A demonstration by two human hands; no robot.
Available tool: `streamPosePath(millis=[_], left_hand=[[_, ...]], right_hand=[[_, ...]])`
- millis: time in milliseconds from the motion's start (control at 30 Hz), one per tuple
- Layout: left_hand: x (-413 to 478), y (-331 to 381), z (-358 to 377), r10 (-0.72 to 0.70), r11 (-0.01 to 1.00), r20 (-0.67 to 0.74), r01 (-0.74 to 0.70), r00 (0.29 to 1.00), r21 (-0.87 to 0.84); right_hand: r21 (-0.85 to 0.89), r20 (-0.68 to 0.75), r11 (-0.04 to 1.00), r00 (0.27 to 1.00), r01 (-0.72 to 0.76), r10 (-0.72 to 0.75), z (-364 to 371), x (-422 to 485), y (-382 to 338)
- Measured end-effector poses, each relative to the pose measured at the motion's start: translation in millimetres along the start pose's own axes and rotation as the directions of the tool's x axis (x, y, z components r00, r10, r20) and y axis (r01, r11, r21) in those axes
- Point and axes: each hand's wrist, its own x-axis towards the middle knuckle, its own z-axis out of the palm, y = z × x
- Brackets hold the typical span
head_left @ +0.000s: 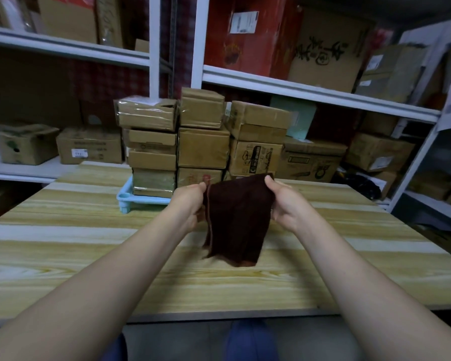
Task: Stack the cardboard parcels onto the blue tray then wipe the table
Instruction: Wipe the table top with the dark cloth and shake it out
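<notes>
Head view: a person sits at a wood-grain desk (89,246) in a stockroom, both bare forearms reaching forward.
Cloth: a dark brown cloth (235,220) hangs spread between the two hands above the middle of the desk. It cannot be told whether its lower edge brushes the surface.
Left hand: the left hand (189,204) pinches the cloth's upper left corner, fingers (200,186) curled round the hem.
Right hand: the right hand (284,204) grips the upper right corner, thumb on top and the rest folded behind the fabric.
Parcels: the cardboard parcels (203,147) stand in three columns side by side at the far middle of the desk, several taped or wrapped in clear film.
Tray: the blue tray (125,196) sits under the stack, with only its front left corner and one leg showing.
In the way: cloth and hands cover the tray's front edge and the lowest parcels of the middle and right columns.
Behind: white metal shelves (297,91) run along the back and right, packed with bigger cardboard boxes (89,145). A red carton (245,35) sits on the upper level beside a brown box (323,48) printed with large black characters.
Foreground: blue trousers (248,342) show below the desk's near edge.
</notes>
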Motion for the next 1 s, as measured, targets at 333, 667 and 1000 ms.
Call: streamPosePath(millis=[333, 667, 1000], left_hand=[[-10.2, 2.2, -2.0, -0.093, 0.981, -0.018, 0.089, 0.995, -0.171], [0.9, -3.4, -7.2, 0.157, 0.988, -0.088, -0.155, 0.984, 0.024], [3.8, -5.7, 4.0, 0.102, 0.988, 0.031, -0.104, 0.994, 0.112]], right_hand=[[0.065, 0.143, 0.990, 0.981, 0.122, -0.130, -2.9, -8.5, 0.9], [0.073, 0.050, 0.993, 0.994, 0.098, -0.102, -9.9, -6.1, -4.1], [-0.053, 0.090, 0.991, 0.988, 0.127, -0.121, -8.4, -4.6, -9.3]])
